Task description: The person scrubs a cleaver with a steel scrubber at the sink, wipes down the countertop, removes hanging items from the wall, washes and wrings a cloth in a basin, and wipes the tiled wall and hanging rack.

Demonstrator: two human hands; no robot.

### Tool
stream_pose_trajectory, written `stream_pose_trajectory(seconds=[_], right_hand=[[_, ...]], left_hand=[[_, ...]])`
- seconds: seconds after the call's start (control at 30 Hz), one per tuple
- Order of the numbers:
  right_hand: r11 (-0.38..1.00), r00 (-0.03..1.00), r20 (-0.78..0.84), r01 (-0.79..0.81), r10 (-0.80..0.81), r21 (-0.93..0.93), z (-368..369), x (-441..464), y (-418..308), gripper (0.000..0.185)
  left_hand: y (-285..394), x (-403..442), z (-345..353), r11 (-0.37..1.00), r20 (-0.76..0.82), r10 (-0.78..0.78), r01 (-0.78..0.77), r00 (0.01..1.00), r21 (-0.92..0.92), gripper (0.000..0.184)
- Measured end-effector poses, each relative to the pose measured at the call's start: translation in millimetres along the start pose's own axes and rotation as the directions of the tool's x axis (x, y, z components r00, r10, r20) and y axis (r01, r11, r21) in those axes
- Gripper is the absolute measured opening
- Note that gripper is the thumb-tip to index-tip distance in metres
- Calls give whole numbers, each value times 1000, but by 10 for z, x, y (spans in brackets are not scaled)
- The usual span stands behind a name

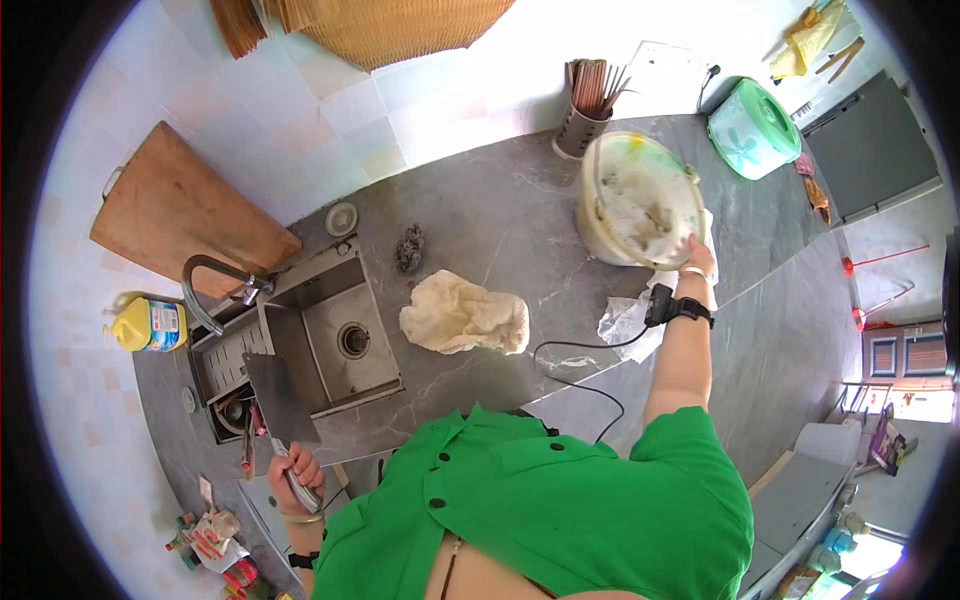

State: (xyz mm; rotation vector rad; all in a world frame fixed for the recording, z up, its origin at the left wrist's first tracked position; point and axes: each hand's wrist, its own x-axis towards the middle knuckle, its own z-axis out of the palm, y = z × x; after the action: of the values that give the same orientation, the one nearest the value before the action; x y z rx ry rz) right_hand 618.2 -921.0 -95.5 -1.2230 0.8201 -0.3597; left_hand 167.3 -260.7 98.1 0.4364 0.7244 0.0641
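Observation:
My left hand (297, 478) is closed around the metal handle of a cleaver (283, 392). The broad dark blade points up and reaches over the front left edge of the sink. On the right, my outstretched right hand (697, 258) grips the near right rim of a round cream-coloured bucket (603, 222), its fingertips over the edge. The bucket stands on the grey counter; its whitish top or contents look blurred, and I cannot tell which they are. A crumpled white plastic bag (628, 318) lies just below the right hand.
A steel sink (385, 345) with a curved faucet (200, 290) is set into the counter. Beside it lie a cream cloth (463, 314) and a scouring pad (409, 247). A cutting board (190, 212), chopstick holder (580, 132) and green-lidded container (752, 135) stand along the back.

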Motion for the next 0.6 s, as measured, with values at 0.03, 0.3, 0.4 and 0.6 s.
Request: stream_pose_trajectory(seconds=[0.03,0.3,0.4,0.6], right_hand=[[999,1000,-24,10,-10,-31,-29,42,-82,26],[987,990,-130,-33,54,159,35,-87,-409,59],[971,979,-191,-18,65,237,89,-596,-450,59],[870,880,428,365,-206,-332,393,-2142,477,12]], left_hand=[[-14,15,15,1000,-2,1,-1,1000,0,11],[-60,124,24,999,32,-40,40,999,-4,12],[-28,179,-1,998,59,-59,59,997,-6,11],[-94,156,-100,997,3,-67,67,998,-42,8]])
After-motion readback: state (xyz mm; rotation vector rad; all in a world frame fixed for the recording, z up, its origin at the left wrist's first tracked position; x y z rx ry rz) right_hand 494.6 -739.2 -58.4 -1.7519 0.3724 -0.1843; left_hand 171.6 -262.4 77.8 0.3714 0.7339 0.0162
